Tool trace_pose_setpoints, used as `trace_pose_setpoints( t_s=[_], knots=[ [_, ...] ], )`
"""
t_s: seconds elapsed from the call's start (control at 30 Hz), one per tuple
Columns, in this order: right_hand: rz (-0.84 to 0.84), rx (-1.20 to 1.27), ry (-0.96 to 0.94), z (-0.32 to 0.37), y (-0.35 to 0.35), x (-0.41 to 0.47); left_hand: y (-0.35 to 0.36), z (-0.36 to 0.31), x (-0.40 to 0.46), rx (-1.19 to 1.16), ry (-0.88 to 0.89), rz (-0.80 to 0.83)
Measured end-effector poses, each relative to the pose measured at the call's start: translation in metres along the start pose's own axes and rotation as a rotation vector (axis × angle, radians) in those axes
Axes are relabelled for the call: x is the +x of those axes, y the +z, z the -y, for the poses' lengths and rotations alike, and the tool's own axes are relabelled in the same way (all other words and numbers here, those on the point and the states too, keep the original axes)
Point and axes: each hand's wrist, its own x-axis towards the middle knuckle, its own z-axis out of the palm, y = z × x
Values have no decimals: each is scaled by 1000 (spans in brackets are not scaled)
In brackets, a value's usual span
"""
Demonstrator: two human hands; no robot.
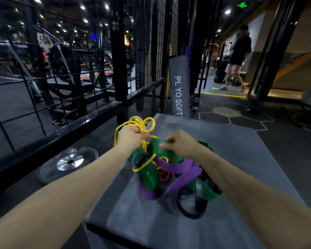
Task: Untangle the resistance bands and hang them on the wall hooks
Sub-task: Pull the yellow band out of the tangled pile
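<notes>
A tangled heap of resistance bands lies on a grey plyo box (232, 159). In the heap are a wide green band (149, 175), a purple band (183, 169), a thin red band (164, 175) and a black band (190, 211). My left hand (130, 137) grips several loops of a thin yellow band (142, 124) lifted above the heap; more yellow loops trail down into it. My right hand (180, 143) pinches the upper edge of the green band. No wall hooks are clearly visible.
A black wire-mesh partition (79, 60) and a low black rail run along the left. A weight plate (68, 163) lies on the floor beside the box. An upright grey pad marked PLYO SOFT (179, 87) stands behind, a bottle (195, 104) beside it. People (238, 56) are at the back right.
</notes>
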Motion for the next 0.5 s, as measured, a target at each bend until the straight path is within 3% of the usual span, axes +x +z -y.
trace_pose_setpoints(
  t_s=[0.1,0.27,0.5],
  knots=[
    [-131,188,-24,-8,-15,-7,6,4,6,-24,-51,-50],
    [-141,399,-64,-28,-22,-20,17,10,15,-53,-117,-140],
    [-401,739,67,-66,-33,-34,20,21,23,-186,-307,-184]
  ],
)
